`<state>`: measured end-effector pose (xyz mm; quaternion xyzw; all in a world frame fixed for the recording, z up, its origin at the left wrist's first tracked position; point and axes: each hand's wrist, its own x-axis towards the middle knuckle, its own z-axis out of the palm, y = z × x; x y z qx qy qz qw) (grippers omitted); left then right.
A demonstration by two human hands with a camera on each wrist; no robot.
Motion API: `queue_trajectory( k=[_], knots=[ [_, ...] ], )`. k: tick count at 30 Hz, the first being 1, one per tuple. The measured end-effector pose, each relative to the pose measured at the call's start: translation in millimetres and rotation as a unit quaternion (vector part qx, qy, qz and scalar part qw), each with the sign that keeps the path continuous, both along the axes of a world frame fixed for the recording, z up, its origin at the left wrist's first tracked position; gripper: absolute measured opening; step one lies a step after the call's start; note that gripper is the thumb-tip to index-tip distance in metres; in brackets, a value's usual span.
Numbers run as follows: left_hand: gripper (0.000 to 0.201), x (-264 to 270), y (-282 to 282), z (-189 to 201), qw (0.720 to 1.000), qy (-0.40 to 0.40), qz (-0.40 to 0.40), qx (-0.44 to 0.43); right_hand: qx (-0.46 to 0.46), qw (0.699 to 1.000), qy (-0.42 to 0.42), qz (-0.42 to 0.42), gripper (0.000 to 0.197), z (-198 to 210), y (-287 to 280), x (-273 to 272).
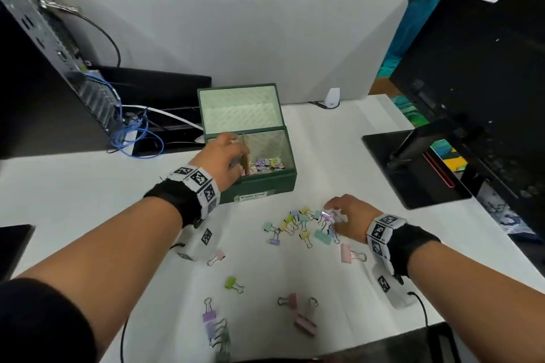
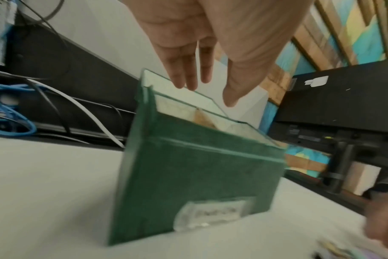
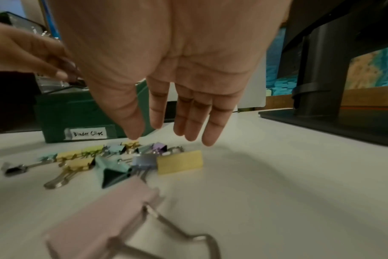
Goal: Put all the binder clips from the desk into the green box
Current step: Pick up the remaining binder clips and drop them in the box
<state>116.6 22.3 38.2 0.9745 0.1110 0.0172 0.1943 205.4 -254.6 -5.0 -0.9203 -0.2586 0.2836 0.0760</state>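
The green box (image 1: 259,183) stands open mid-desk with its lid tipped back, and several pastel binder clips (image 1: 265,163) lie in its right compartment. My left hand (image 1: 227,156) hovers over the box's left compartment; in the left wrist view its fingers (image 2: 188,77) are straight and empty above the box's rim (image 2: 188,140). My right hand (image 1: 345,218) reaches down over a cluster of coloured clips (image 1: 303,224) on the desk. In the right wrist view its fingers (image 3: 188,122) hang straight just above the clips (image 3: 131,157), holding nothing. A large pink clip (image 3: 104,220) lies close below the wrist.
More clips lie scattered nearer me: pink (image 1: 303,321), purple (image 1: 211,321), green (image 1: 233,283). A monitor stand base (image 1: 413,168) sits to the right, a computer tower (image 1: 44,74) with blue cables (image 1: 132,138) to the left, and a grey divider (image 1: 236,38) stands behind.
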Motion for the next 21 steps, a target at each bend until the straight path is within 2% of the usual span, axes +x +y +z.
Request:
queue_trajectory(
  k=[2,5,8,10,15,21],
  knots=[
    [0.032,-6,-19,1,0.999,0.003,-0.042,-0.013,-0.01,1.0,0.0,0.015,0.056,-2,6,-4],
    [0.032,-14,-51,-10,0.986,0.112,-0.121,-0.017,-0.027,0.999,-0.003,0.04,0.062,-4,17,-8],
    [0.046,-15,-73,-30,0.969,0.211,-0.129,-0.004,-0.057,0.994,-0.044,0.079,0.062,-7,29,-7],
    [0.056,-14,-81,-40,0.961,0.245,-0.125,0.01,-0.056,0.992,-0.047,0.101,0.059,-9,35,-6],
    [0.07,-9,-91,-56,0.955,0.266,-0.132,0.026,-0.067,0.986,-0.033,0.15,0.057,-15,48,-6],
    [0.05,-4,-96,-67,0.96,0.251,-0.125,0.02,-0.047,0.988,-0.028,0.142,0.045,-24,49,-4]
  ],
)
